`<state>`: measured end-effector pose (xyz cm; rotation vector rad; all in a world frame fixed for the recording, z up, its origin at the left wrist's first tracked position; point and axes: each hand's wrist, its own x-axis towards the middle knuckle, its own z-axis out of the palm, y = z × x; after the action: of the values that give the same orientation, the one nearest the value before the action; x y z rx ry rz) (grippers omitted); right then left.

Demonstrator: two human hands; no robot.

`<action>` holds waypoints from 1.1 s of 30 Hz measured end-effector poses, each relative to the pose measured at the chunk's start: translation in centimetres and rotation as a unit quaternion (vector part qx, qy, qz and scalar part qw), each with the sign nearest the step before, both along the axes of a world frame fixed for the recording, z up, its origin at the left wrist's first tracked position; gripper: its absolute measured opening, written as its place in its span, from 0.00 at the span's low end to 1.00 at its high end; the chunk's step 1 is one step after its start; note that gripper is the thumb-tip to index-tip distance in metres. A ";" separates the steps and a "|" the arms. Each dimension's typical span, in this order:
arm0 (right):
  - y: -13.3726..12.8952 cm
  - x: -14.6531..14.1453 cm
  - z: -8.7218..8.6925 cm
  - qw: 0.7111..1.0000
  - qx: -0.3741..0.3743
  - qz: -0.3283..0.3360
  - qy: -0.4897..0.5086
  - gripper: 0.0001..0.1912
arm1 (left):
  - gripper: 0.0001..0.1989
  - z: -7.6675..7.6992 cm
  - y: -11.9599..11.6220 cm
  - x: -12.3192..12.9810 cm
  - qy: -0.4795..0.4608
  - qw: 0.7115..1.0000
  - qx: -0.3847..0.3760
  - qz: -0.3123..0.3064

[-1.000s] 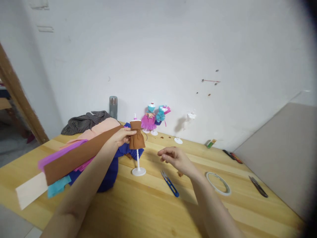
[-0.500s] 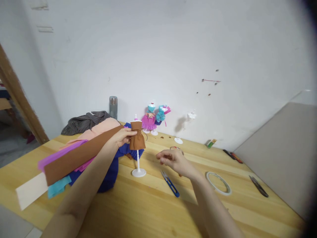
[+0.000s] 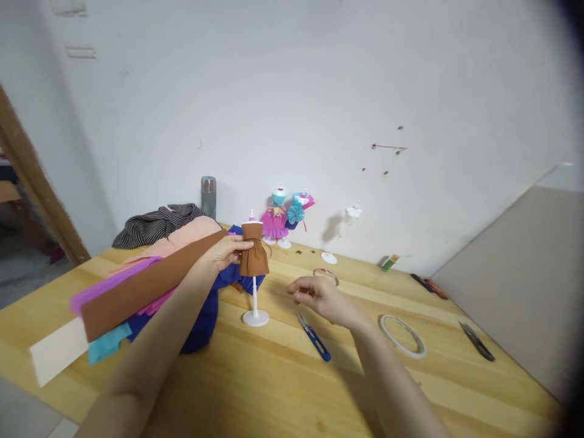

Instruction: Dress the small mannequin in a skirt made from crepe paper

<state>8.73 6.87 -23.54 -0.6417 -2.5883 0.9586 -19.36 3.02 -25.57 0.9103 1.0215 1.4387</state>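
A miniature dress form in a strapless brown dress stands on its white base on the table. My left hand pinches the dress at the waist from the left side, thumb in front. To the right, my right hand hovers over the table with its fingers curled and thumb close to the forefinger; anything between them is too small to make out. Blue-handled thread snips lie just below this hand. Behind it is a small ring-shaped item, partly covered by the hand.
Layered fabric strips and a striped cloth lie left. Along the wall stand a flask and two dressed mini forms. A tape roll, dark scissors-like tool and green box sit right.
The top of the dress form has tipped very slightly to the right in my left hand. My right hand stays in almost the same place.
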 end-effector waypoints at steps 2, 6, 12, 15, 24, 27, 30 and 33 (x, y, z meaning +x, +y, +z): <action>0.0 0.0 0.0 1.000 0.003 0.000 -0.008 0.11 | 0.18 0.0 0.0 0.0 0.001 1.000 0.001 -0.002; 0.0 -0.1 0.0 1.000 0.006 -0.001 -0.015 0.12 | 0.18 0.1 -0.1 0.2 0.004 1.000 0.000 -0.003; -0.2 -0.2 0.1 1.000 0.012 0.006 -0.017 0.11 | 0.19 0.7 -0.3 0.6 0.010 1.000 -0.006 -0.002; -0.2 -0.2 0.1 1.000 0.007 0.007 -0.019 0.11 | 0.19 0.9 -0.4 0.8 0.011 1.000 -0.008 -0.002; 0.0 -0.1 -0.2 1.000 0.007 0.005 -0.013 0.10 | 0.21 1.0 -0.3 1.0 0.023 1.000 -0.010 -0.001; -0.1 -0.1 -0.2 1.000 0.005 0.006 -0.016 0.10 | 0.22 1.3 -0.5 1.2 0.030 0.999 -0.009 -0.001; -0.1 -0.1 -0.2 1.000 0.003 0.004 -0.015 0.10 | 0.21 1.8 -0.9 1.7 0.043 0.999 -0.006 -0.002; 0.0 -0.2 -0.2 1.000 -0.001 -0.009 0.002 0.09 | 0.20 2.5 -1.3 2.7 0.063 0.998 -0.001 -0.008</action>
<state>8.53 6.89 -23.74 -0.6601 -2.5739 0.9561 -16.62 1.71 -23.08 1.0154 1.1055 1.3796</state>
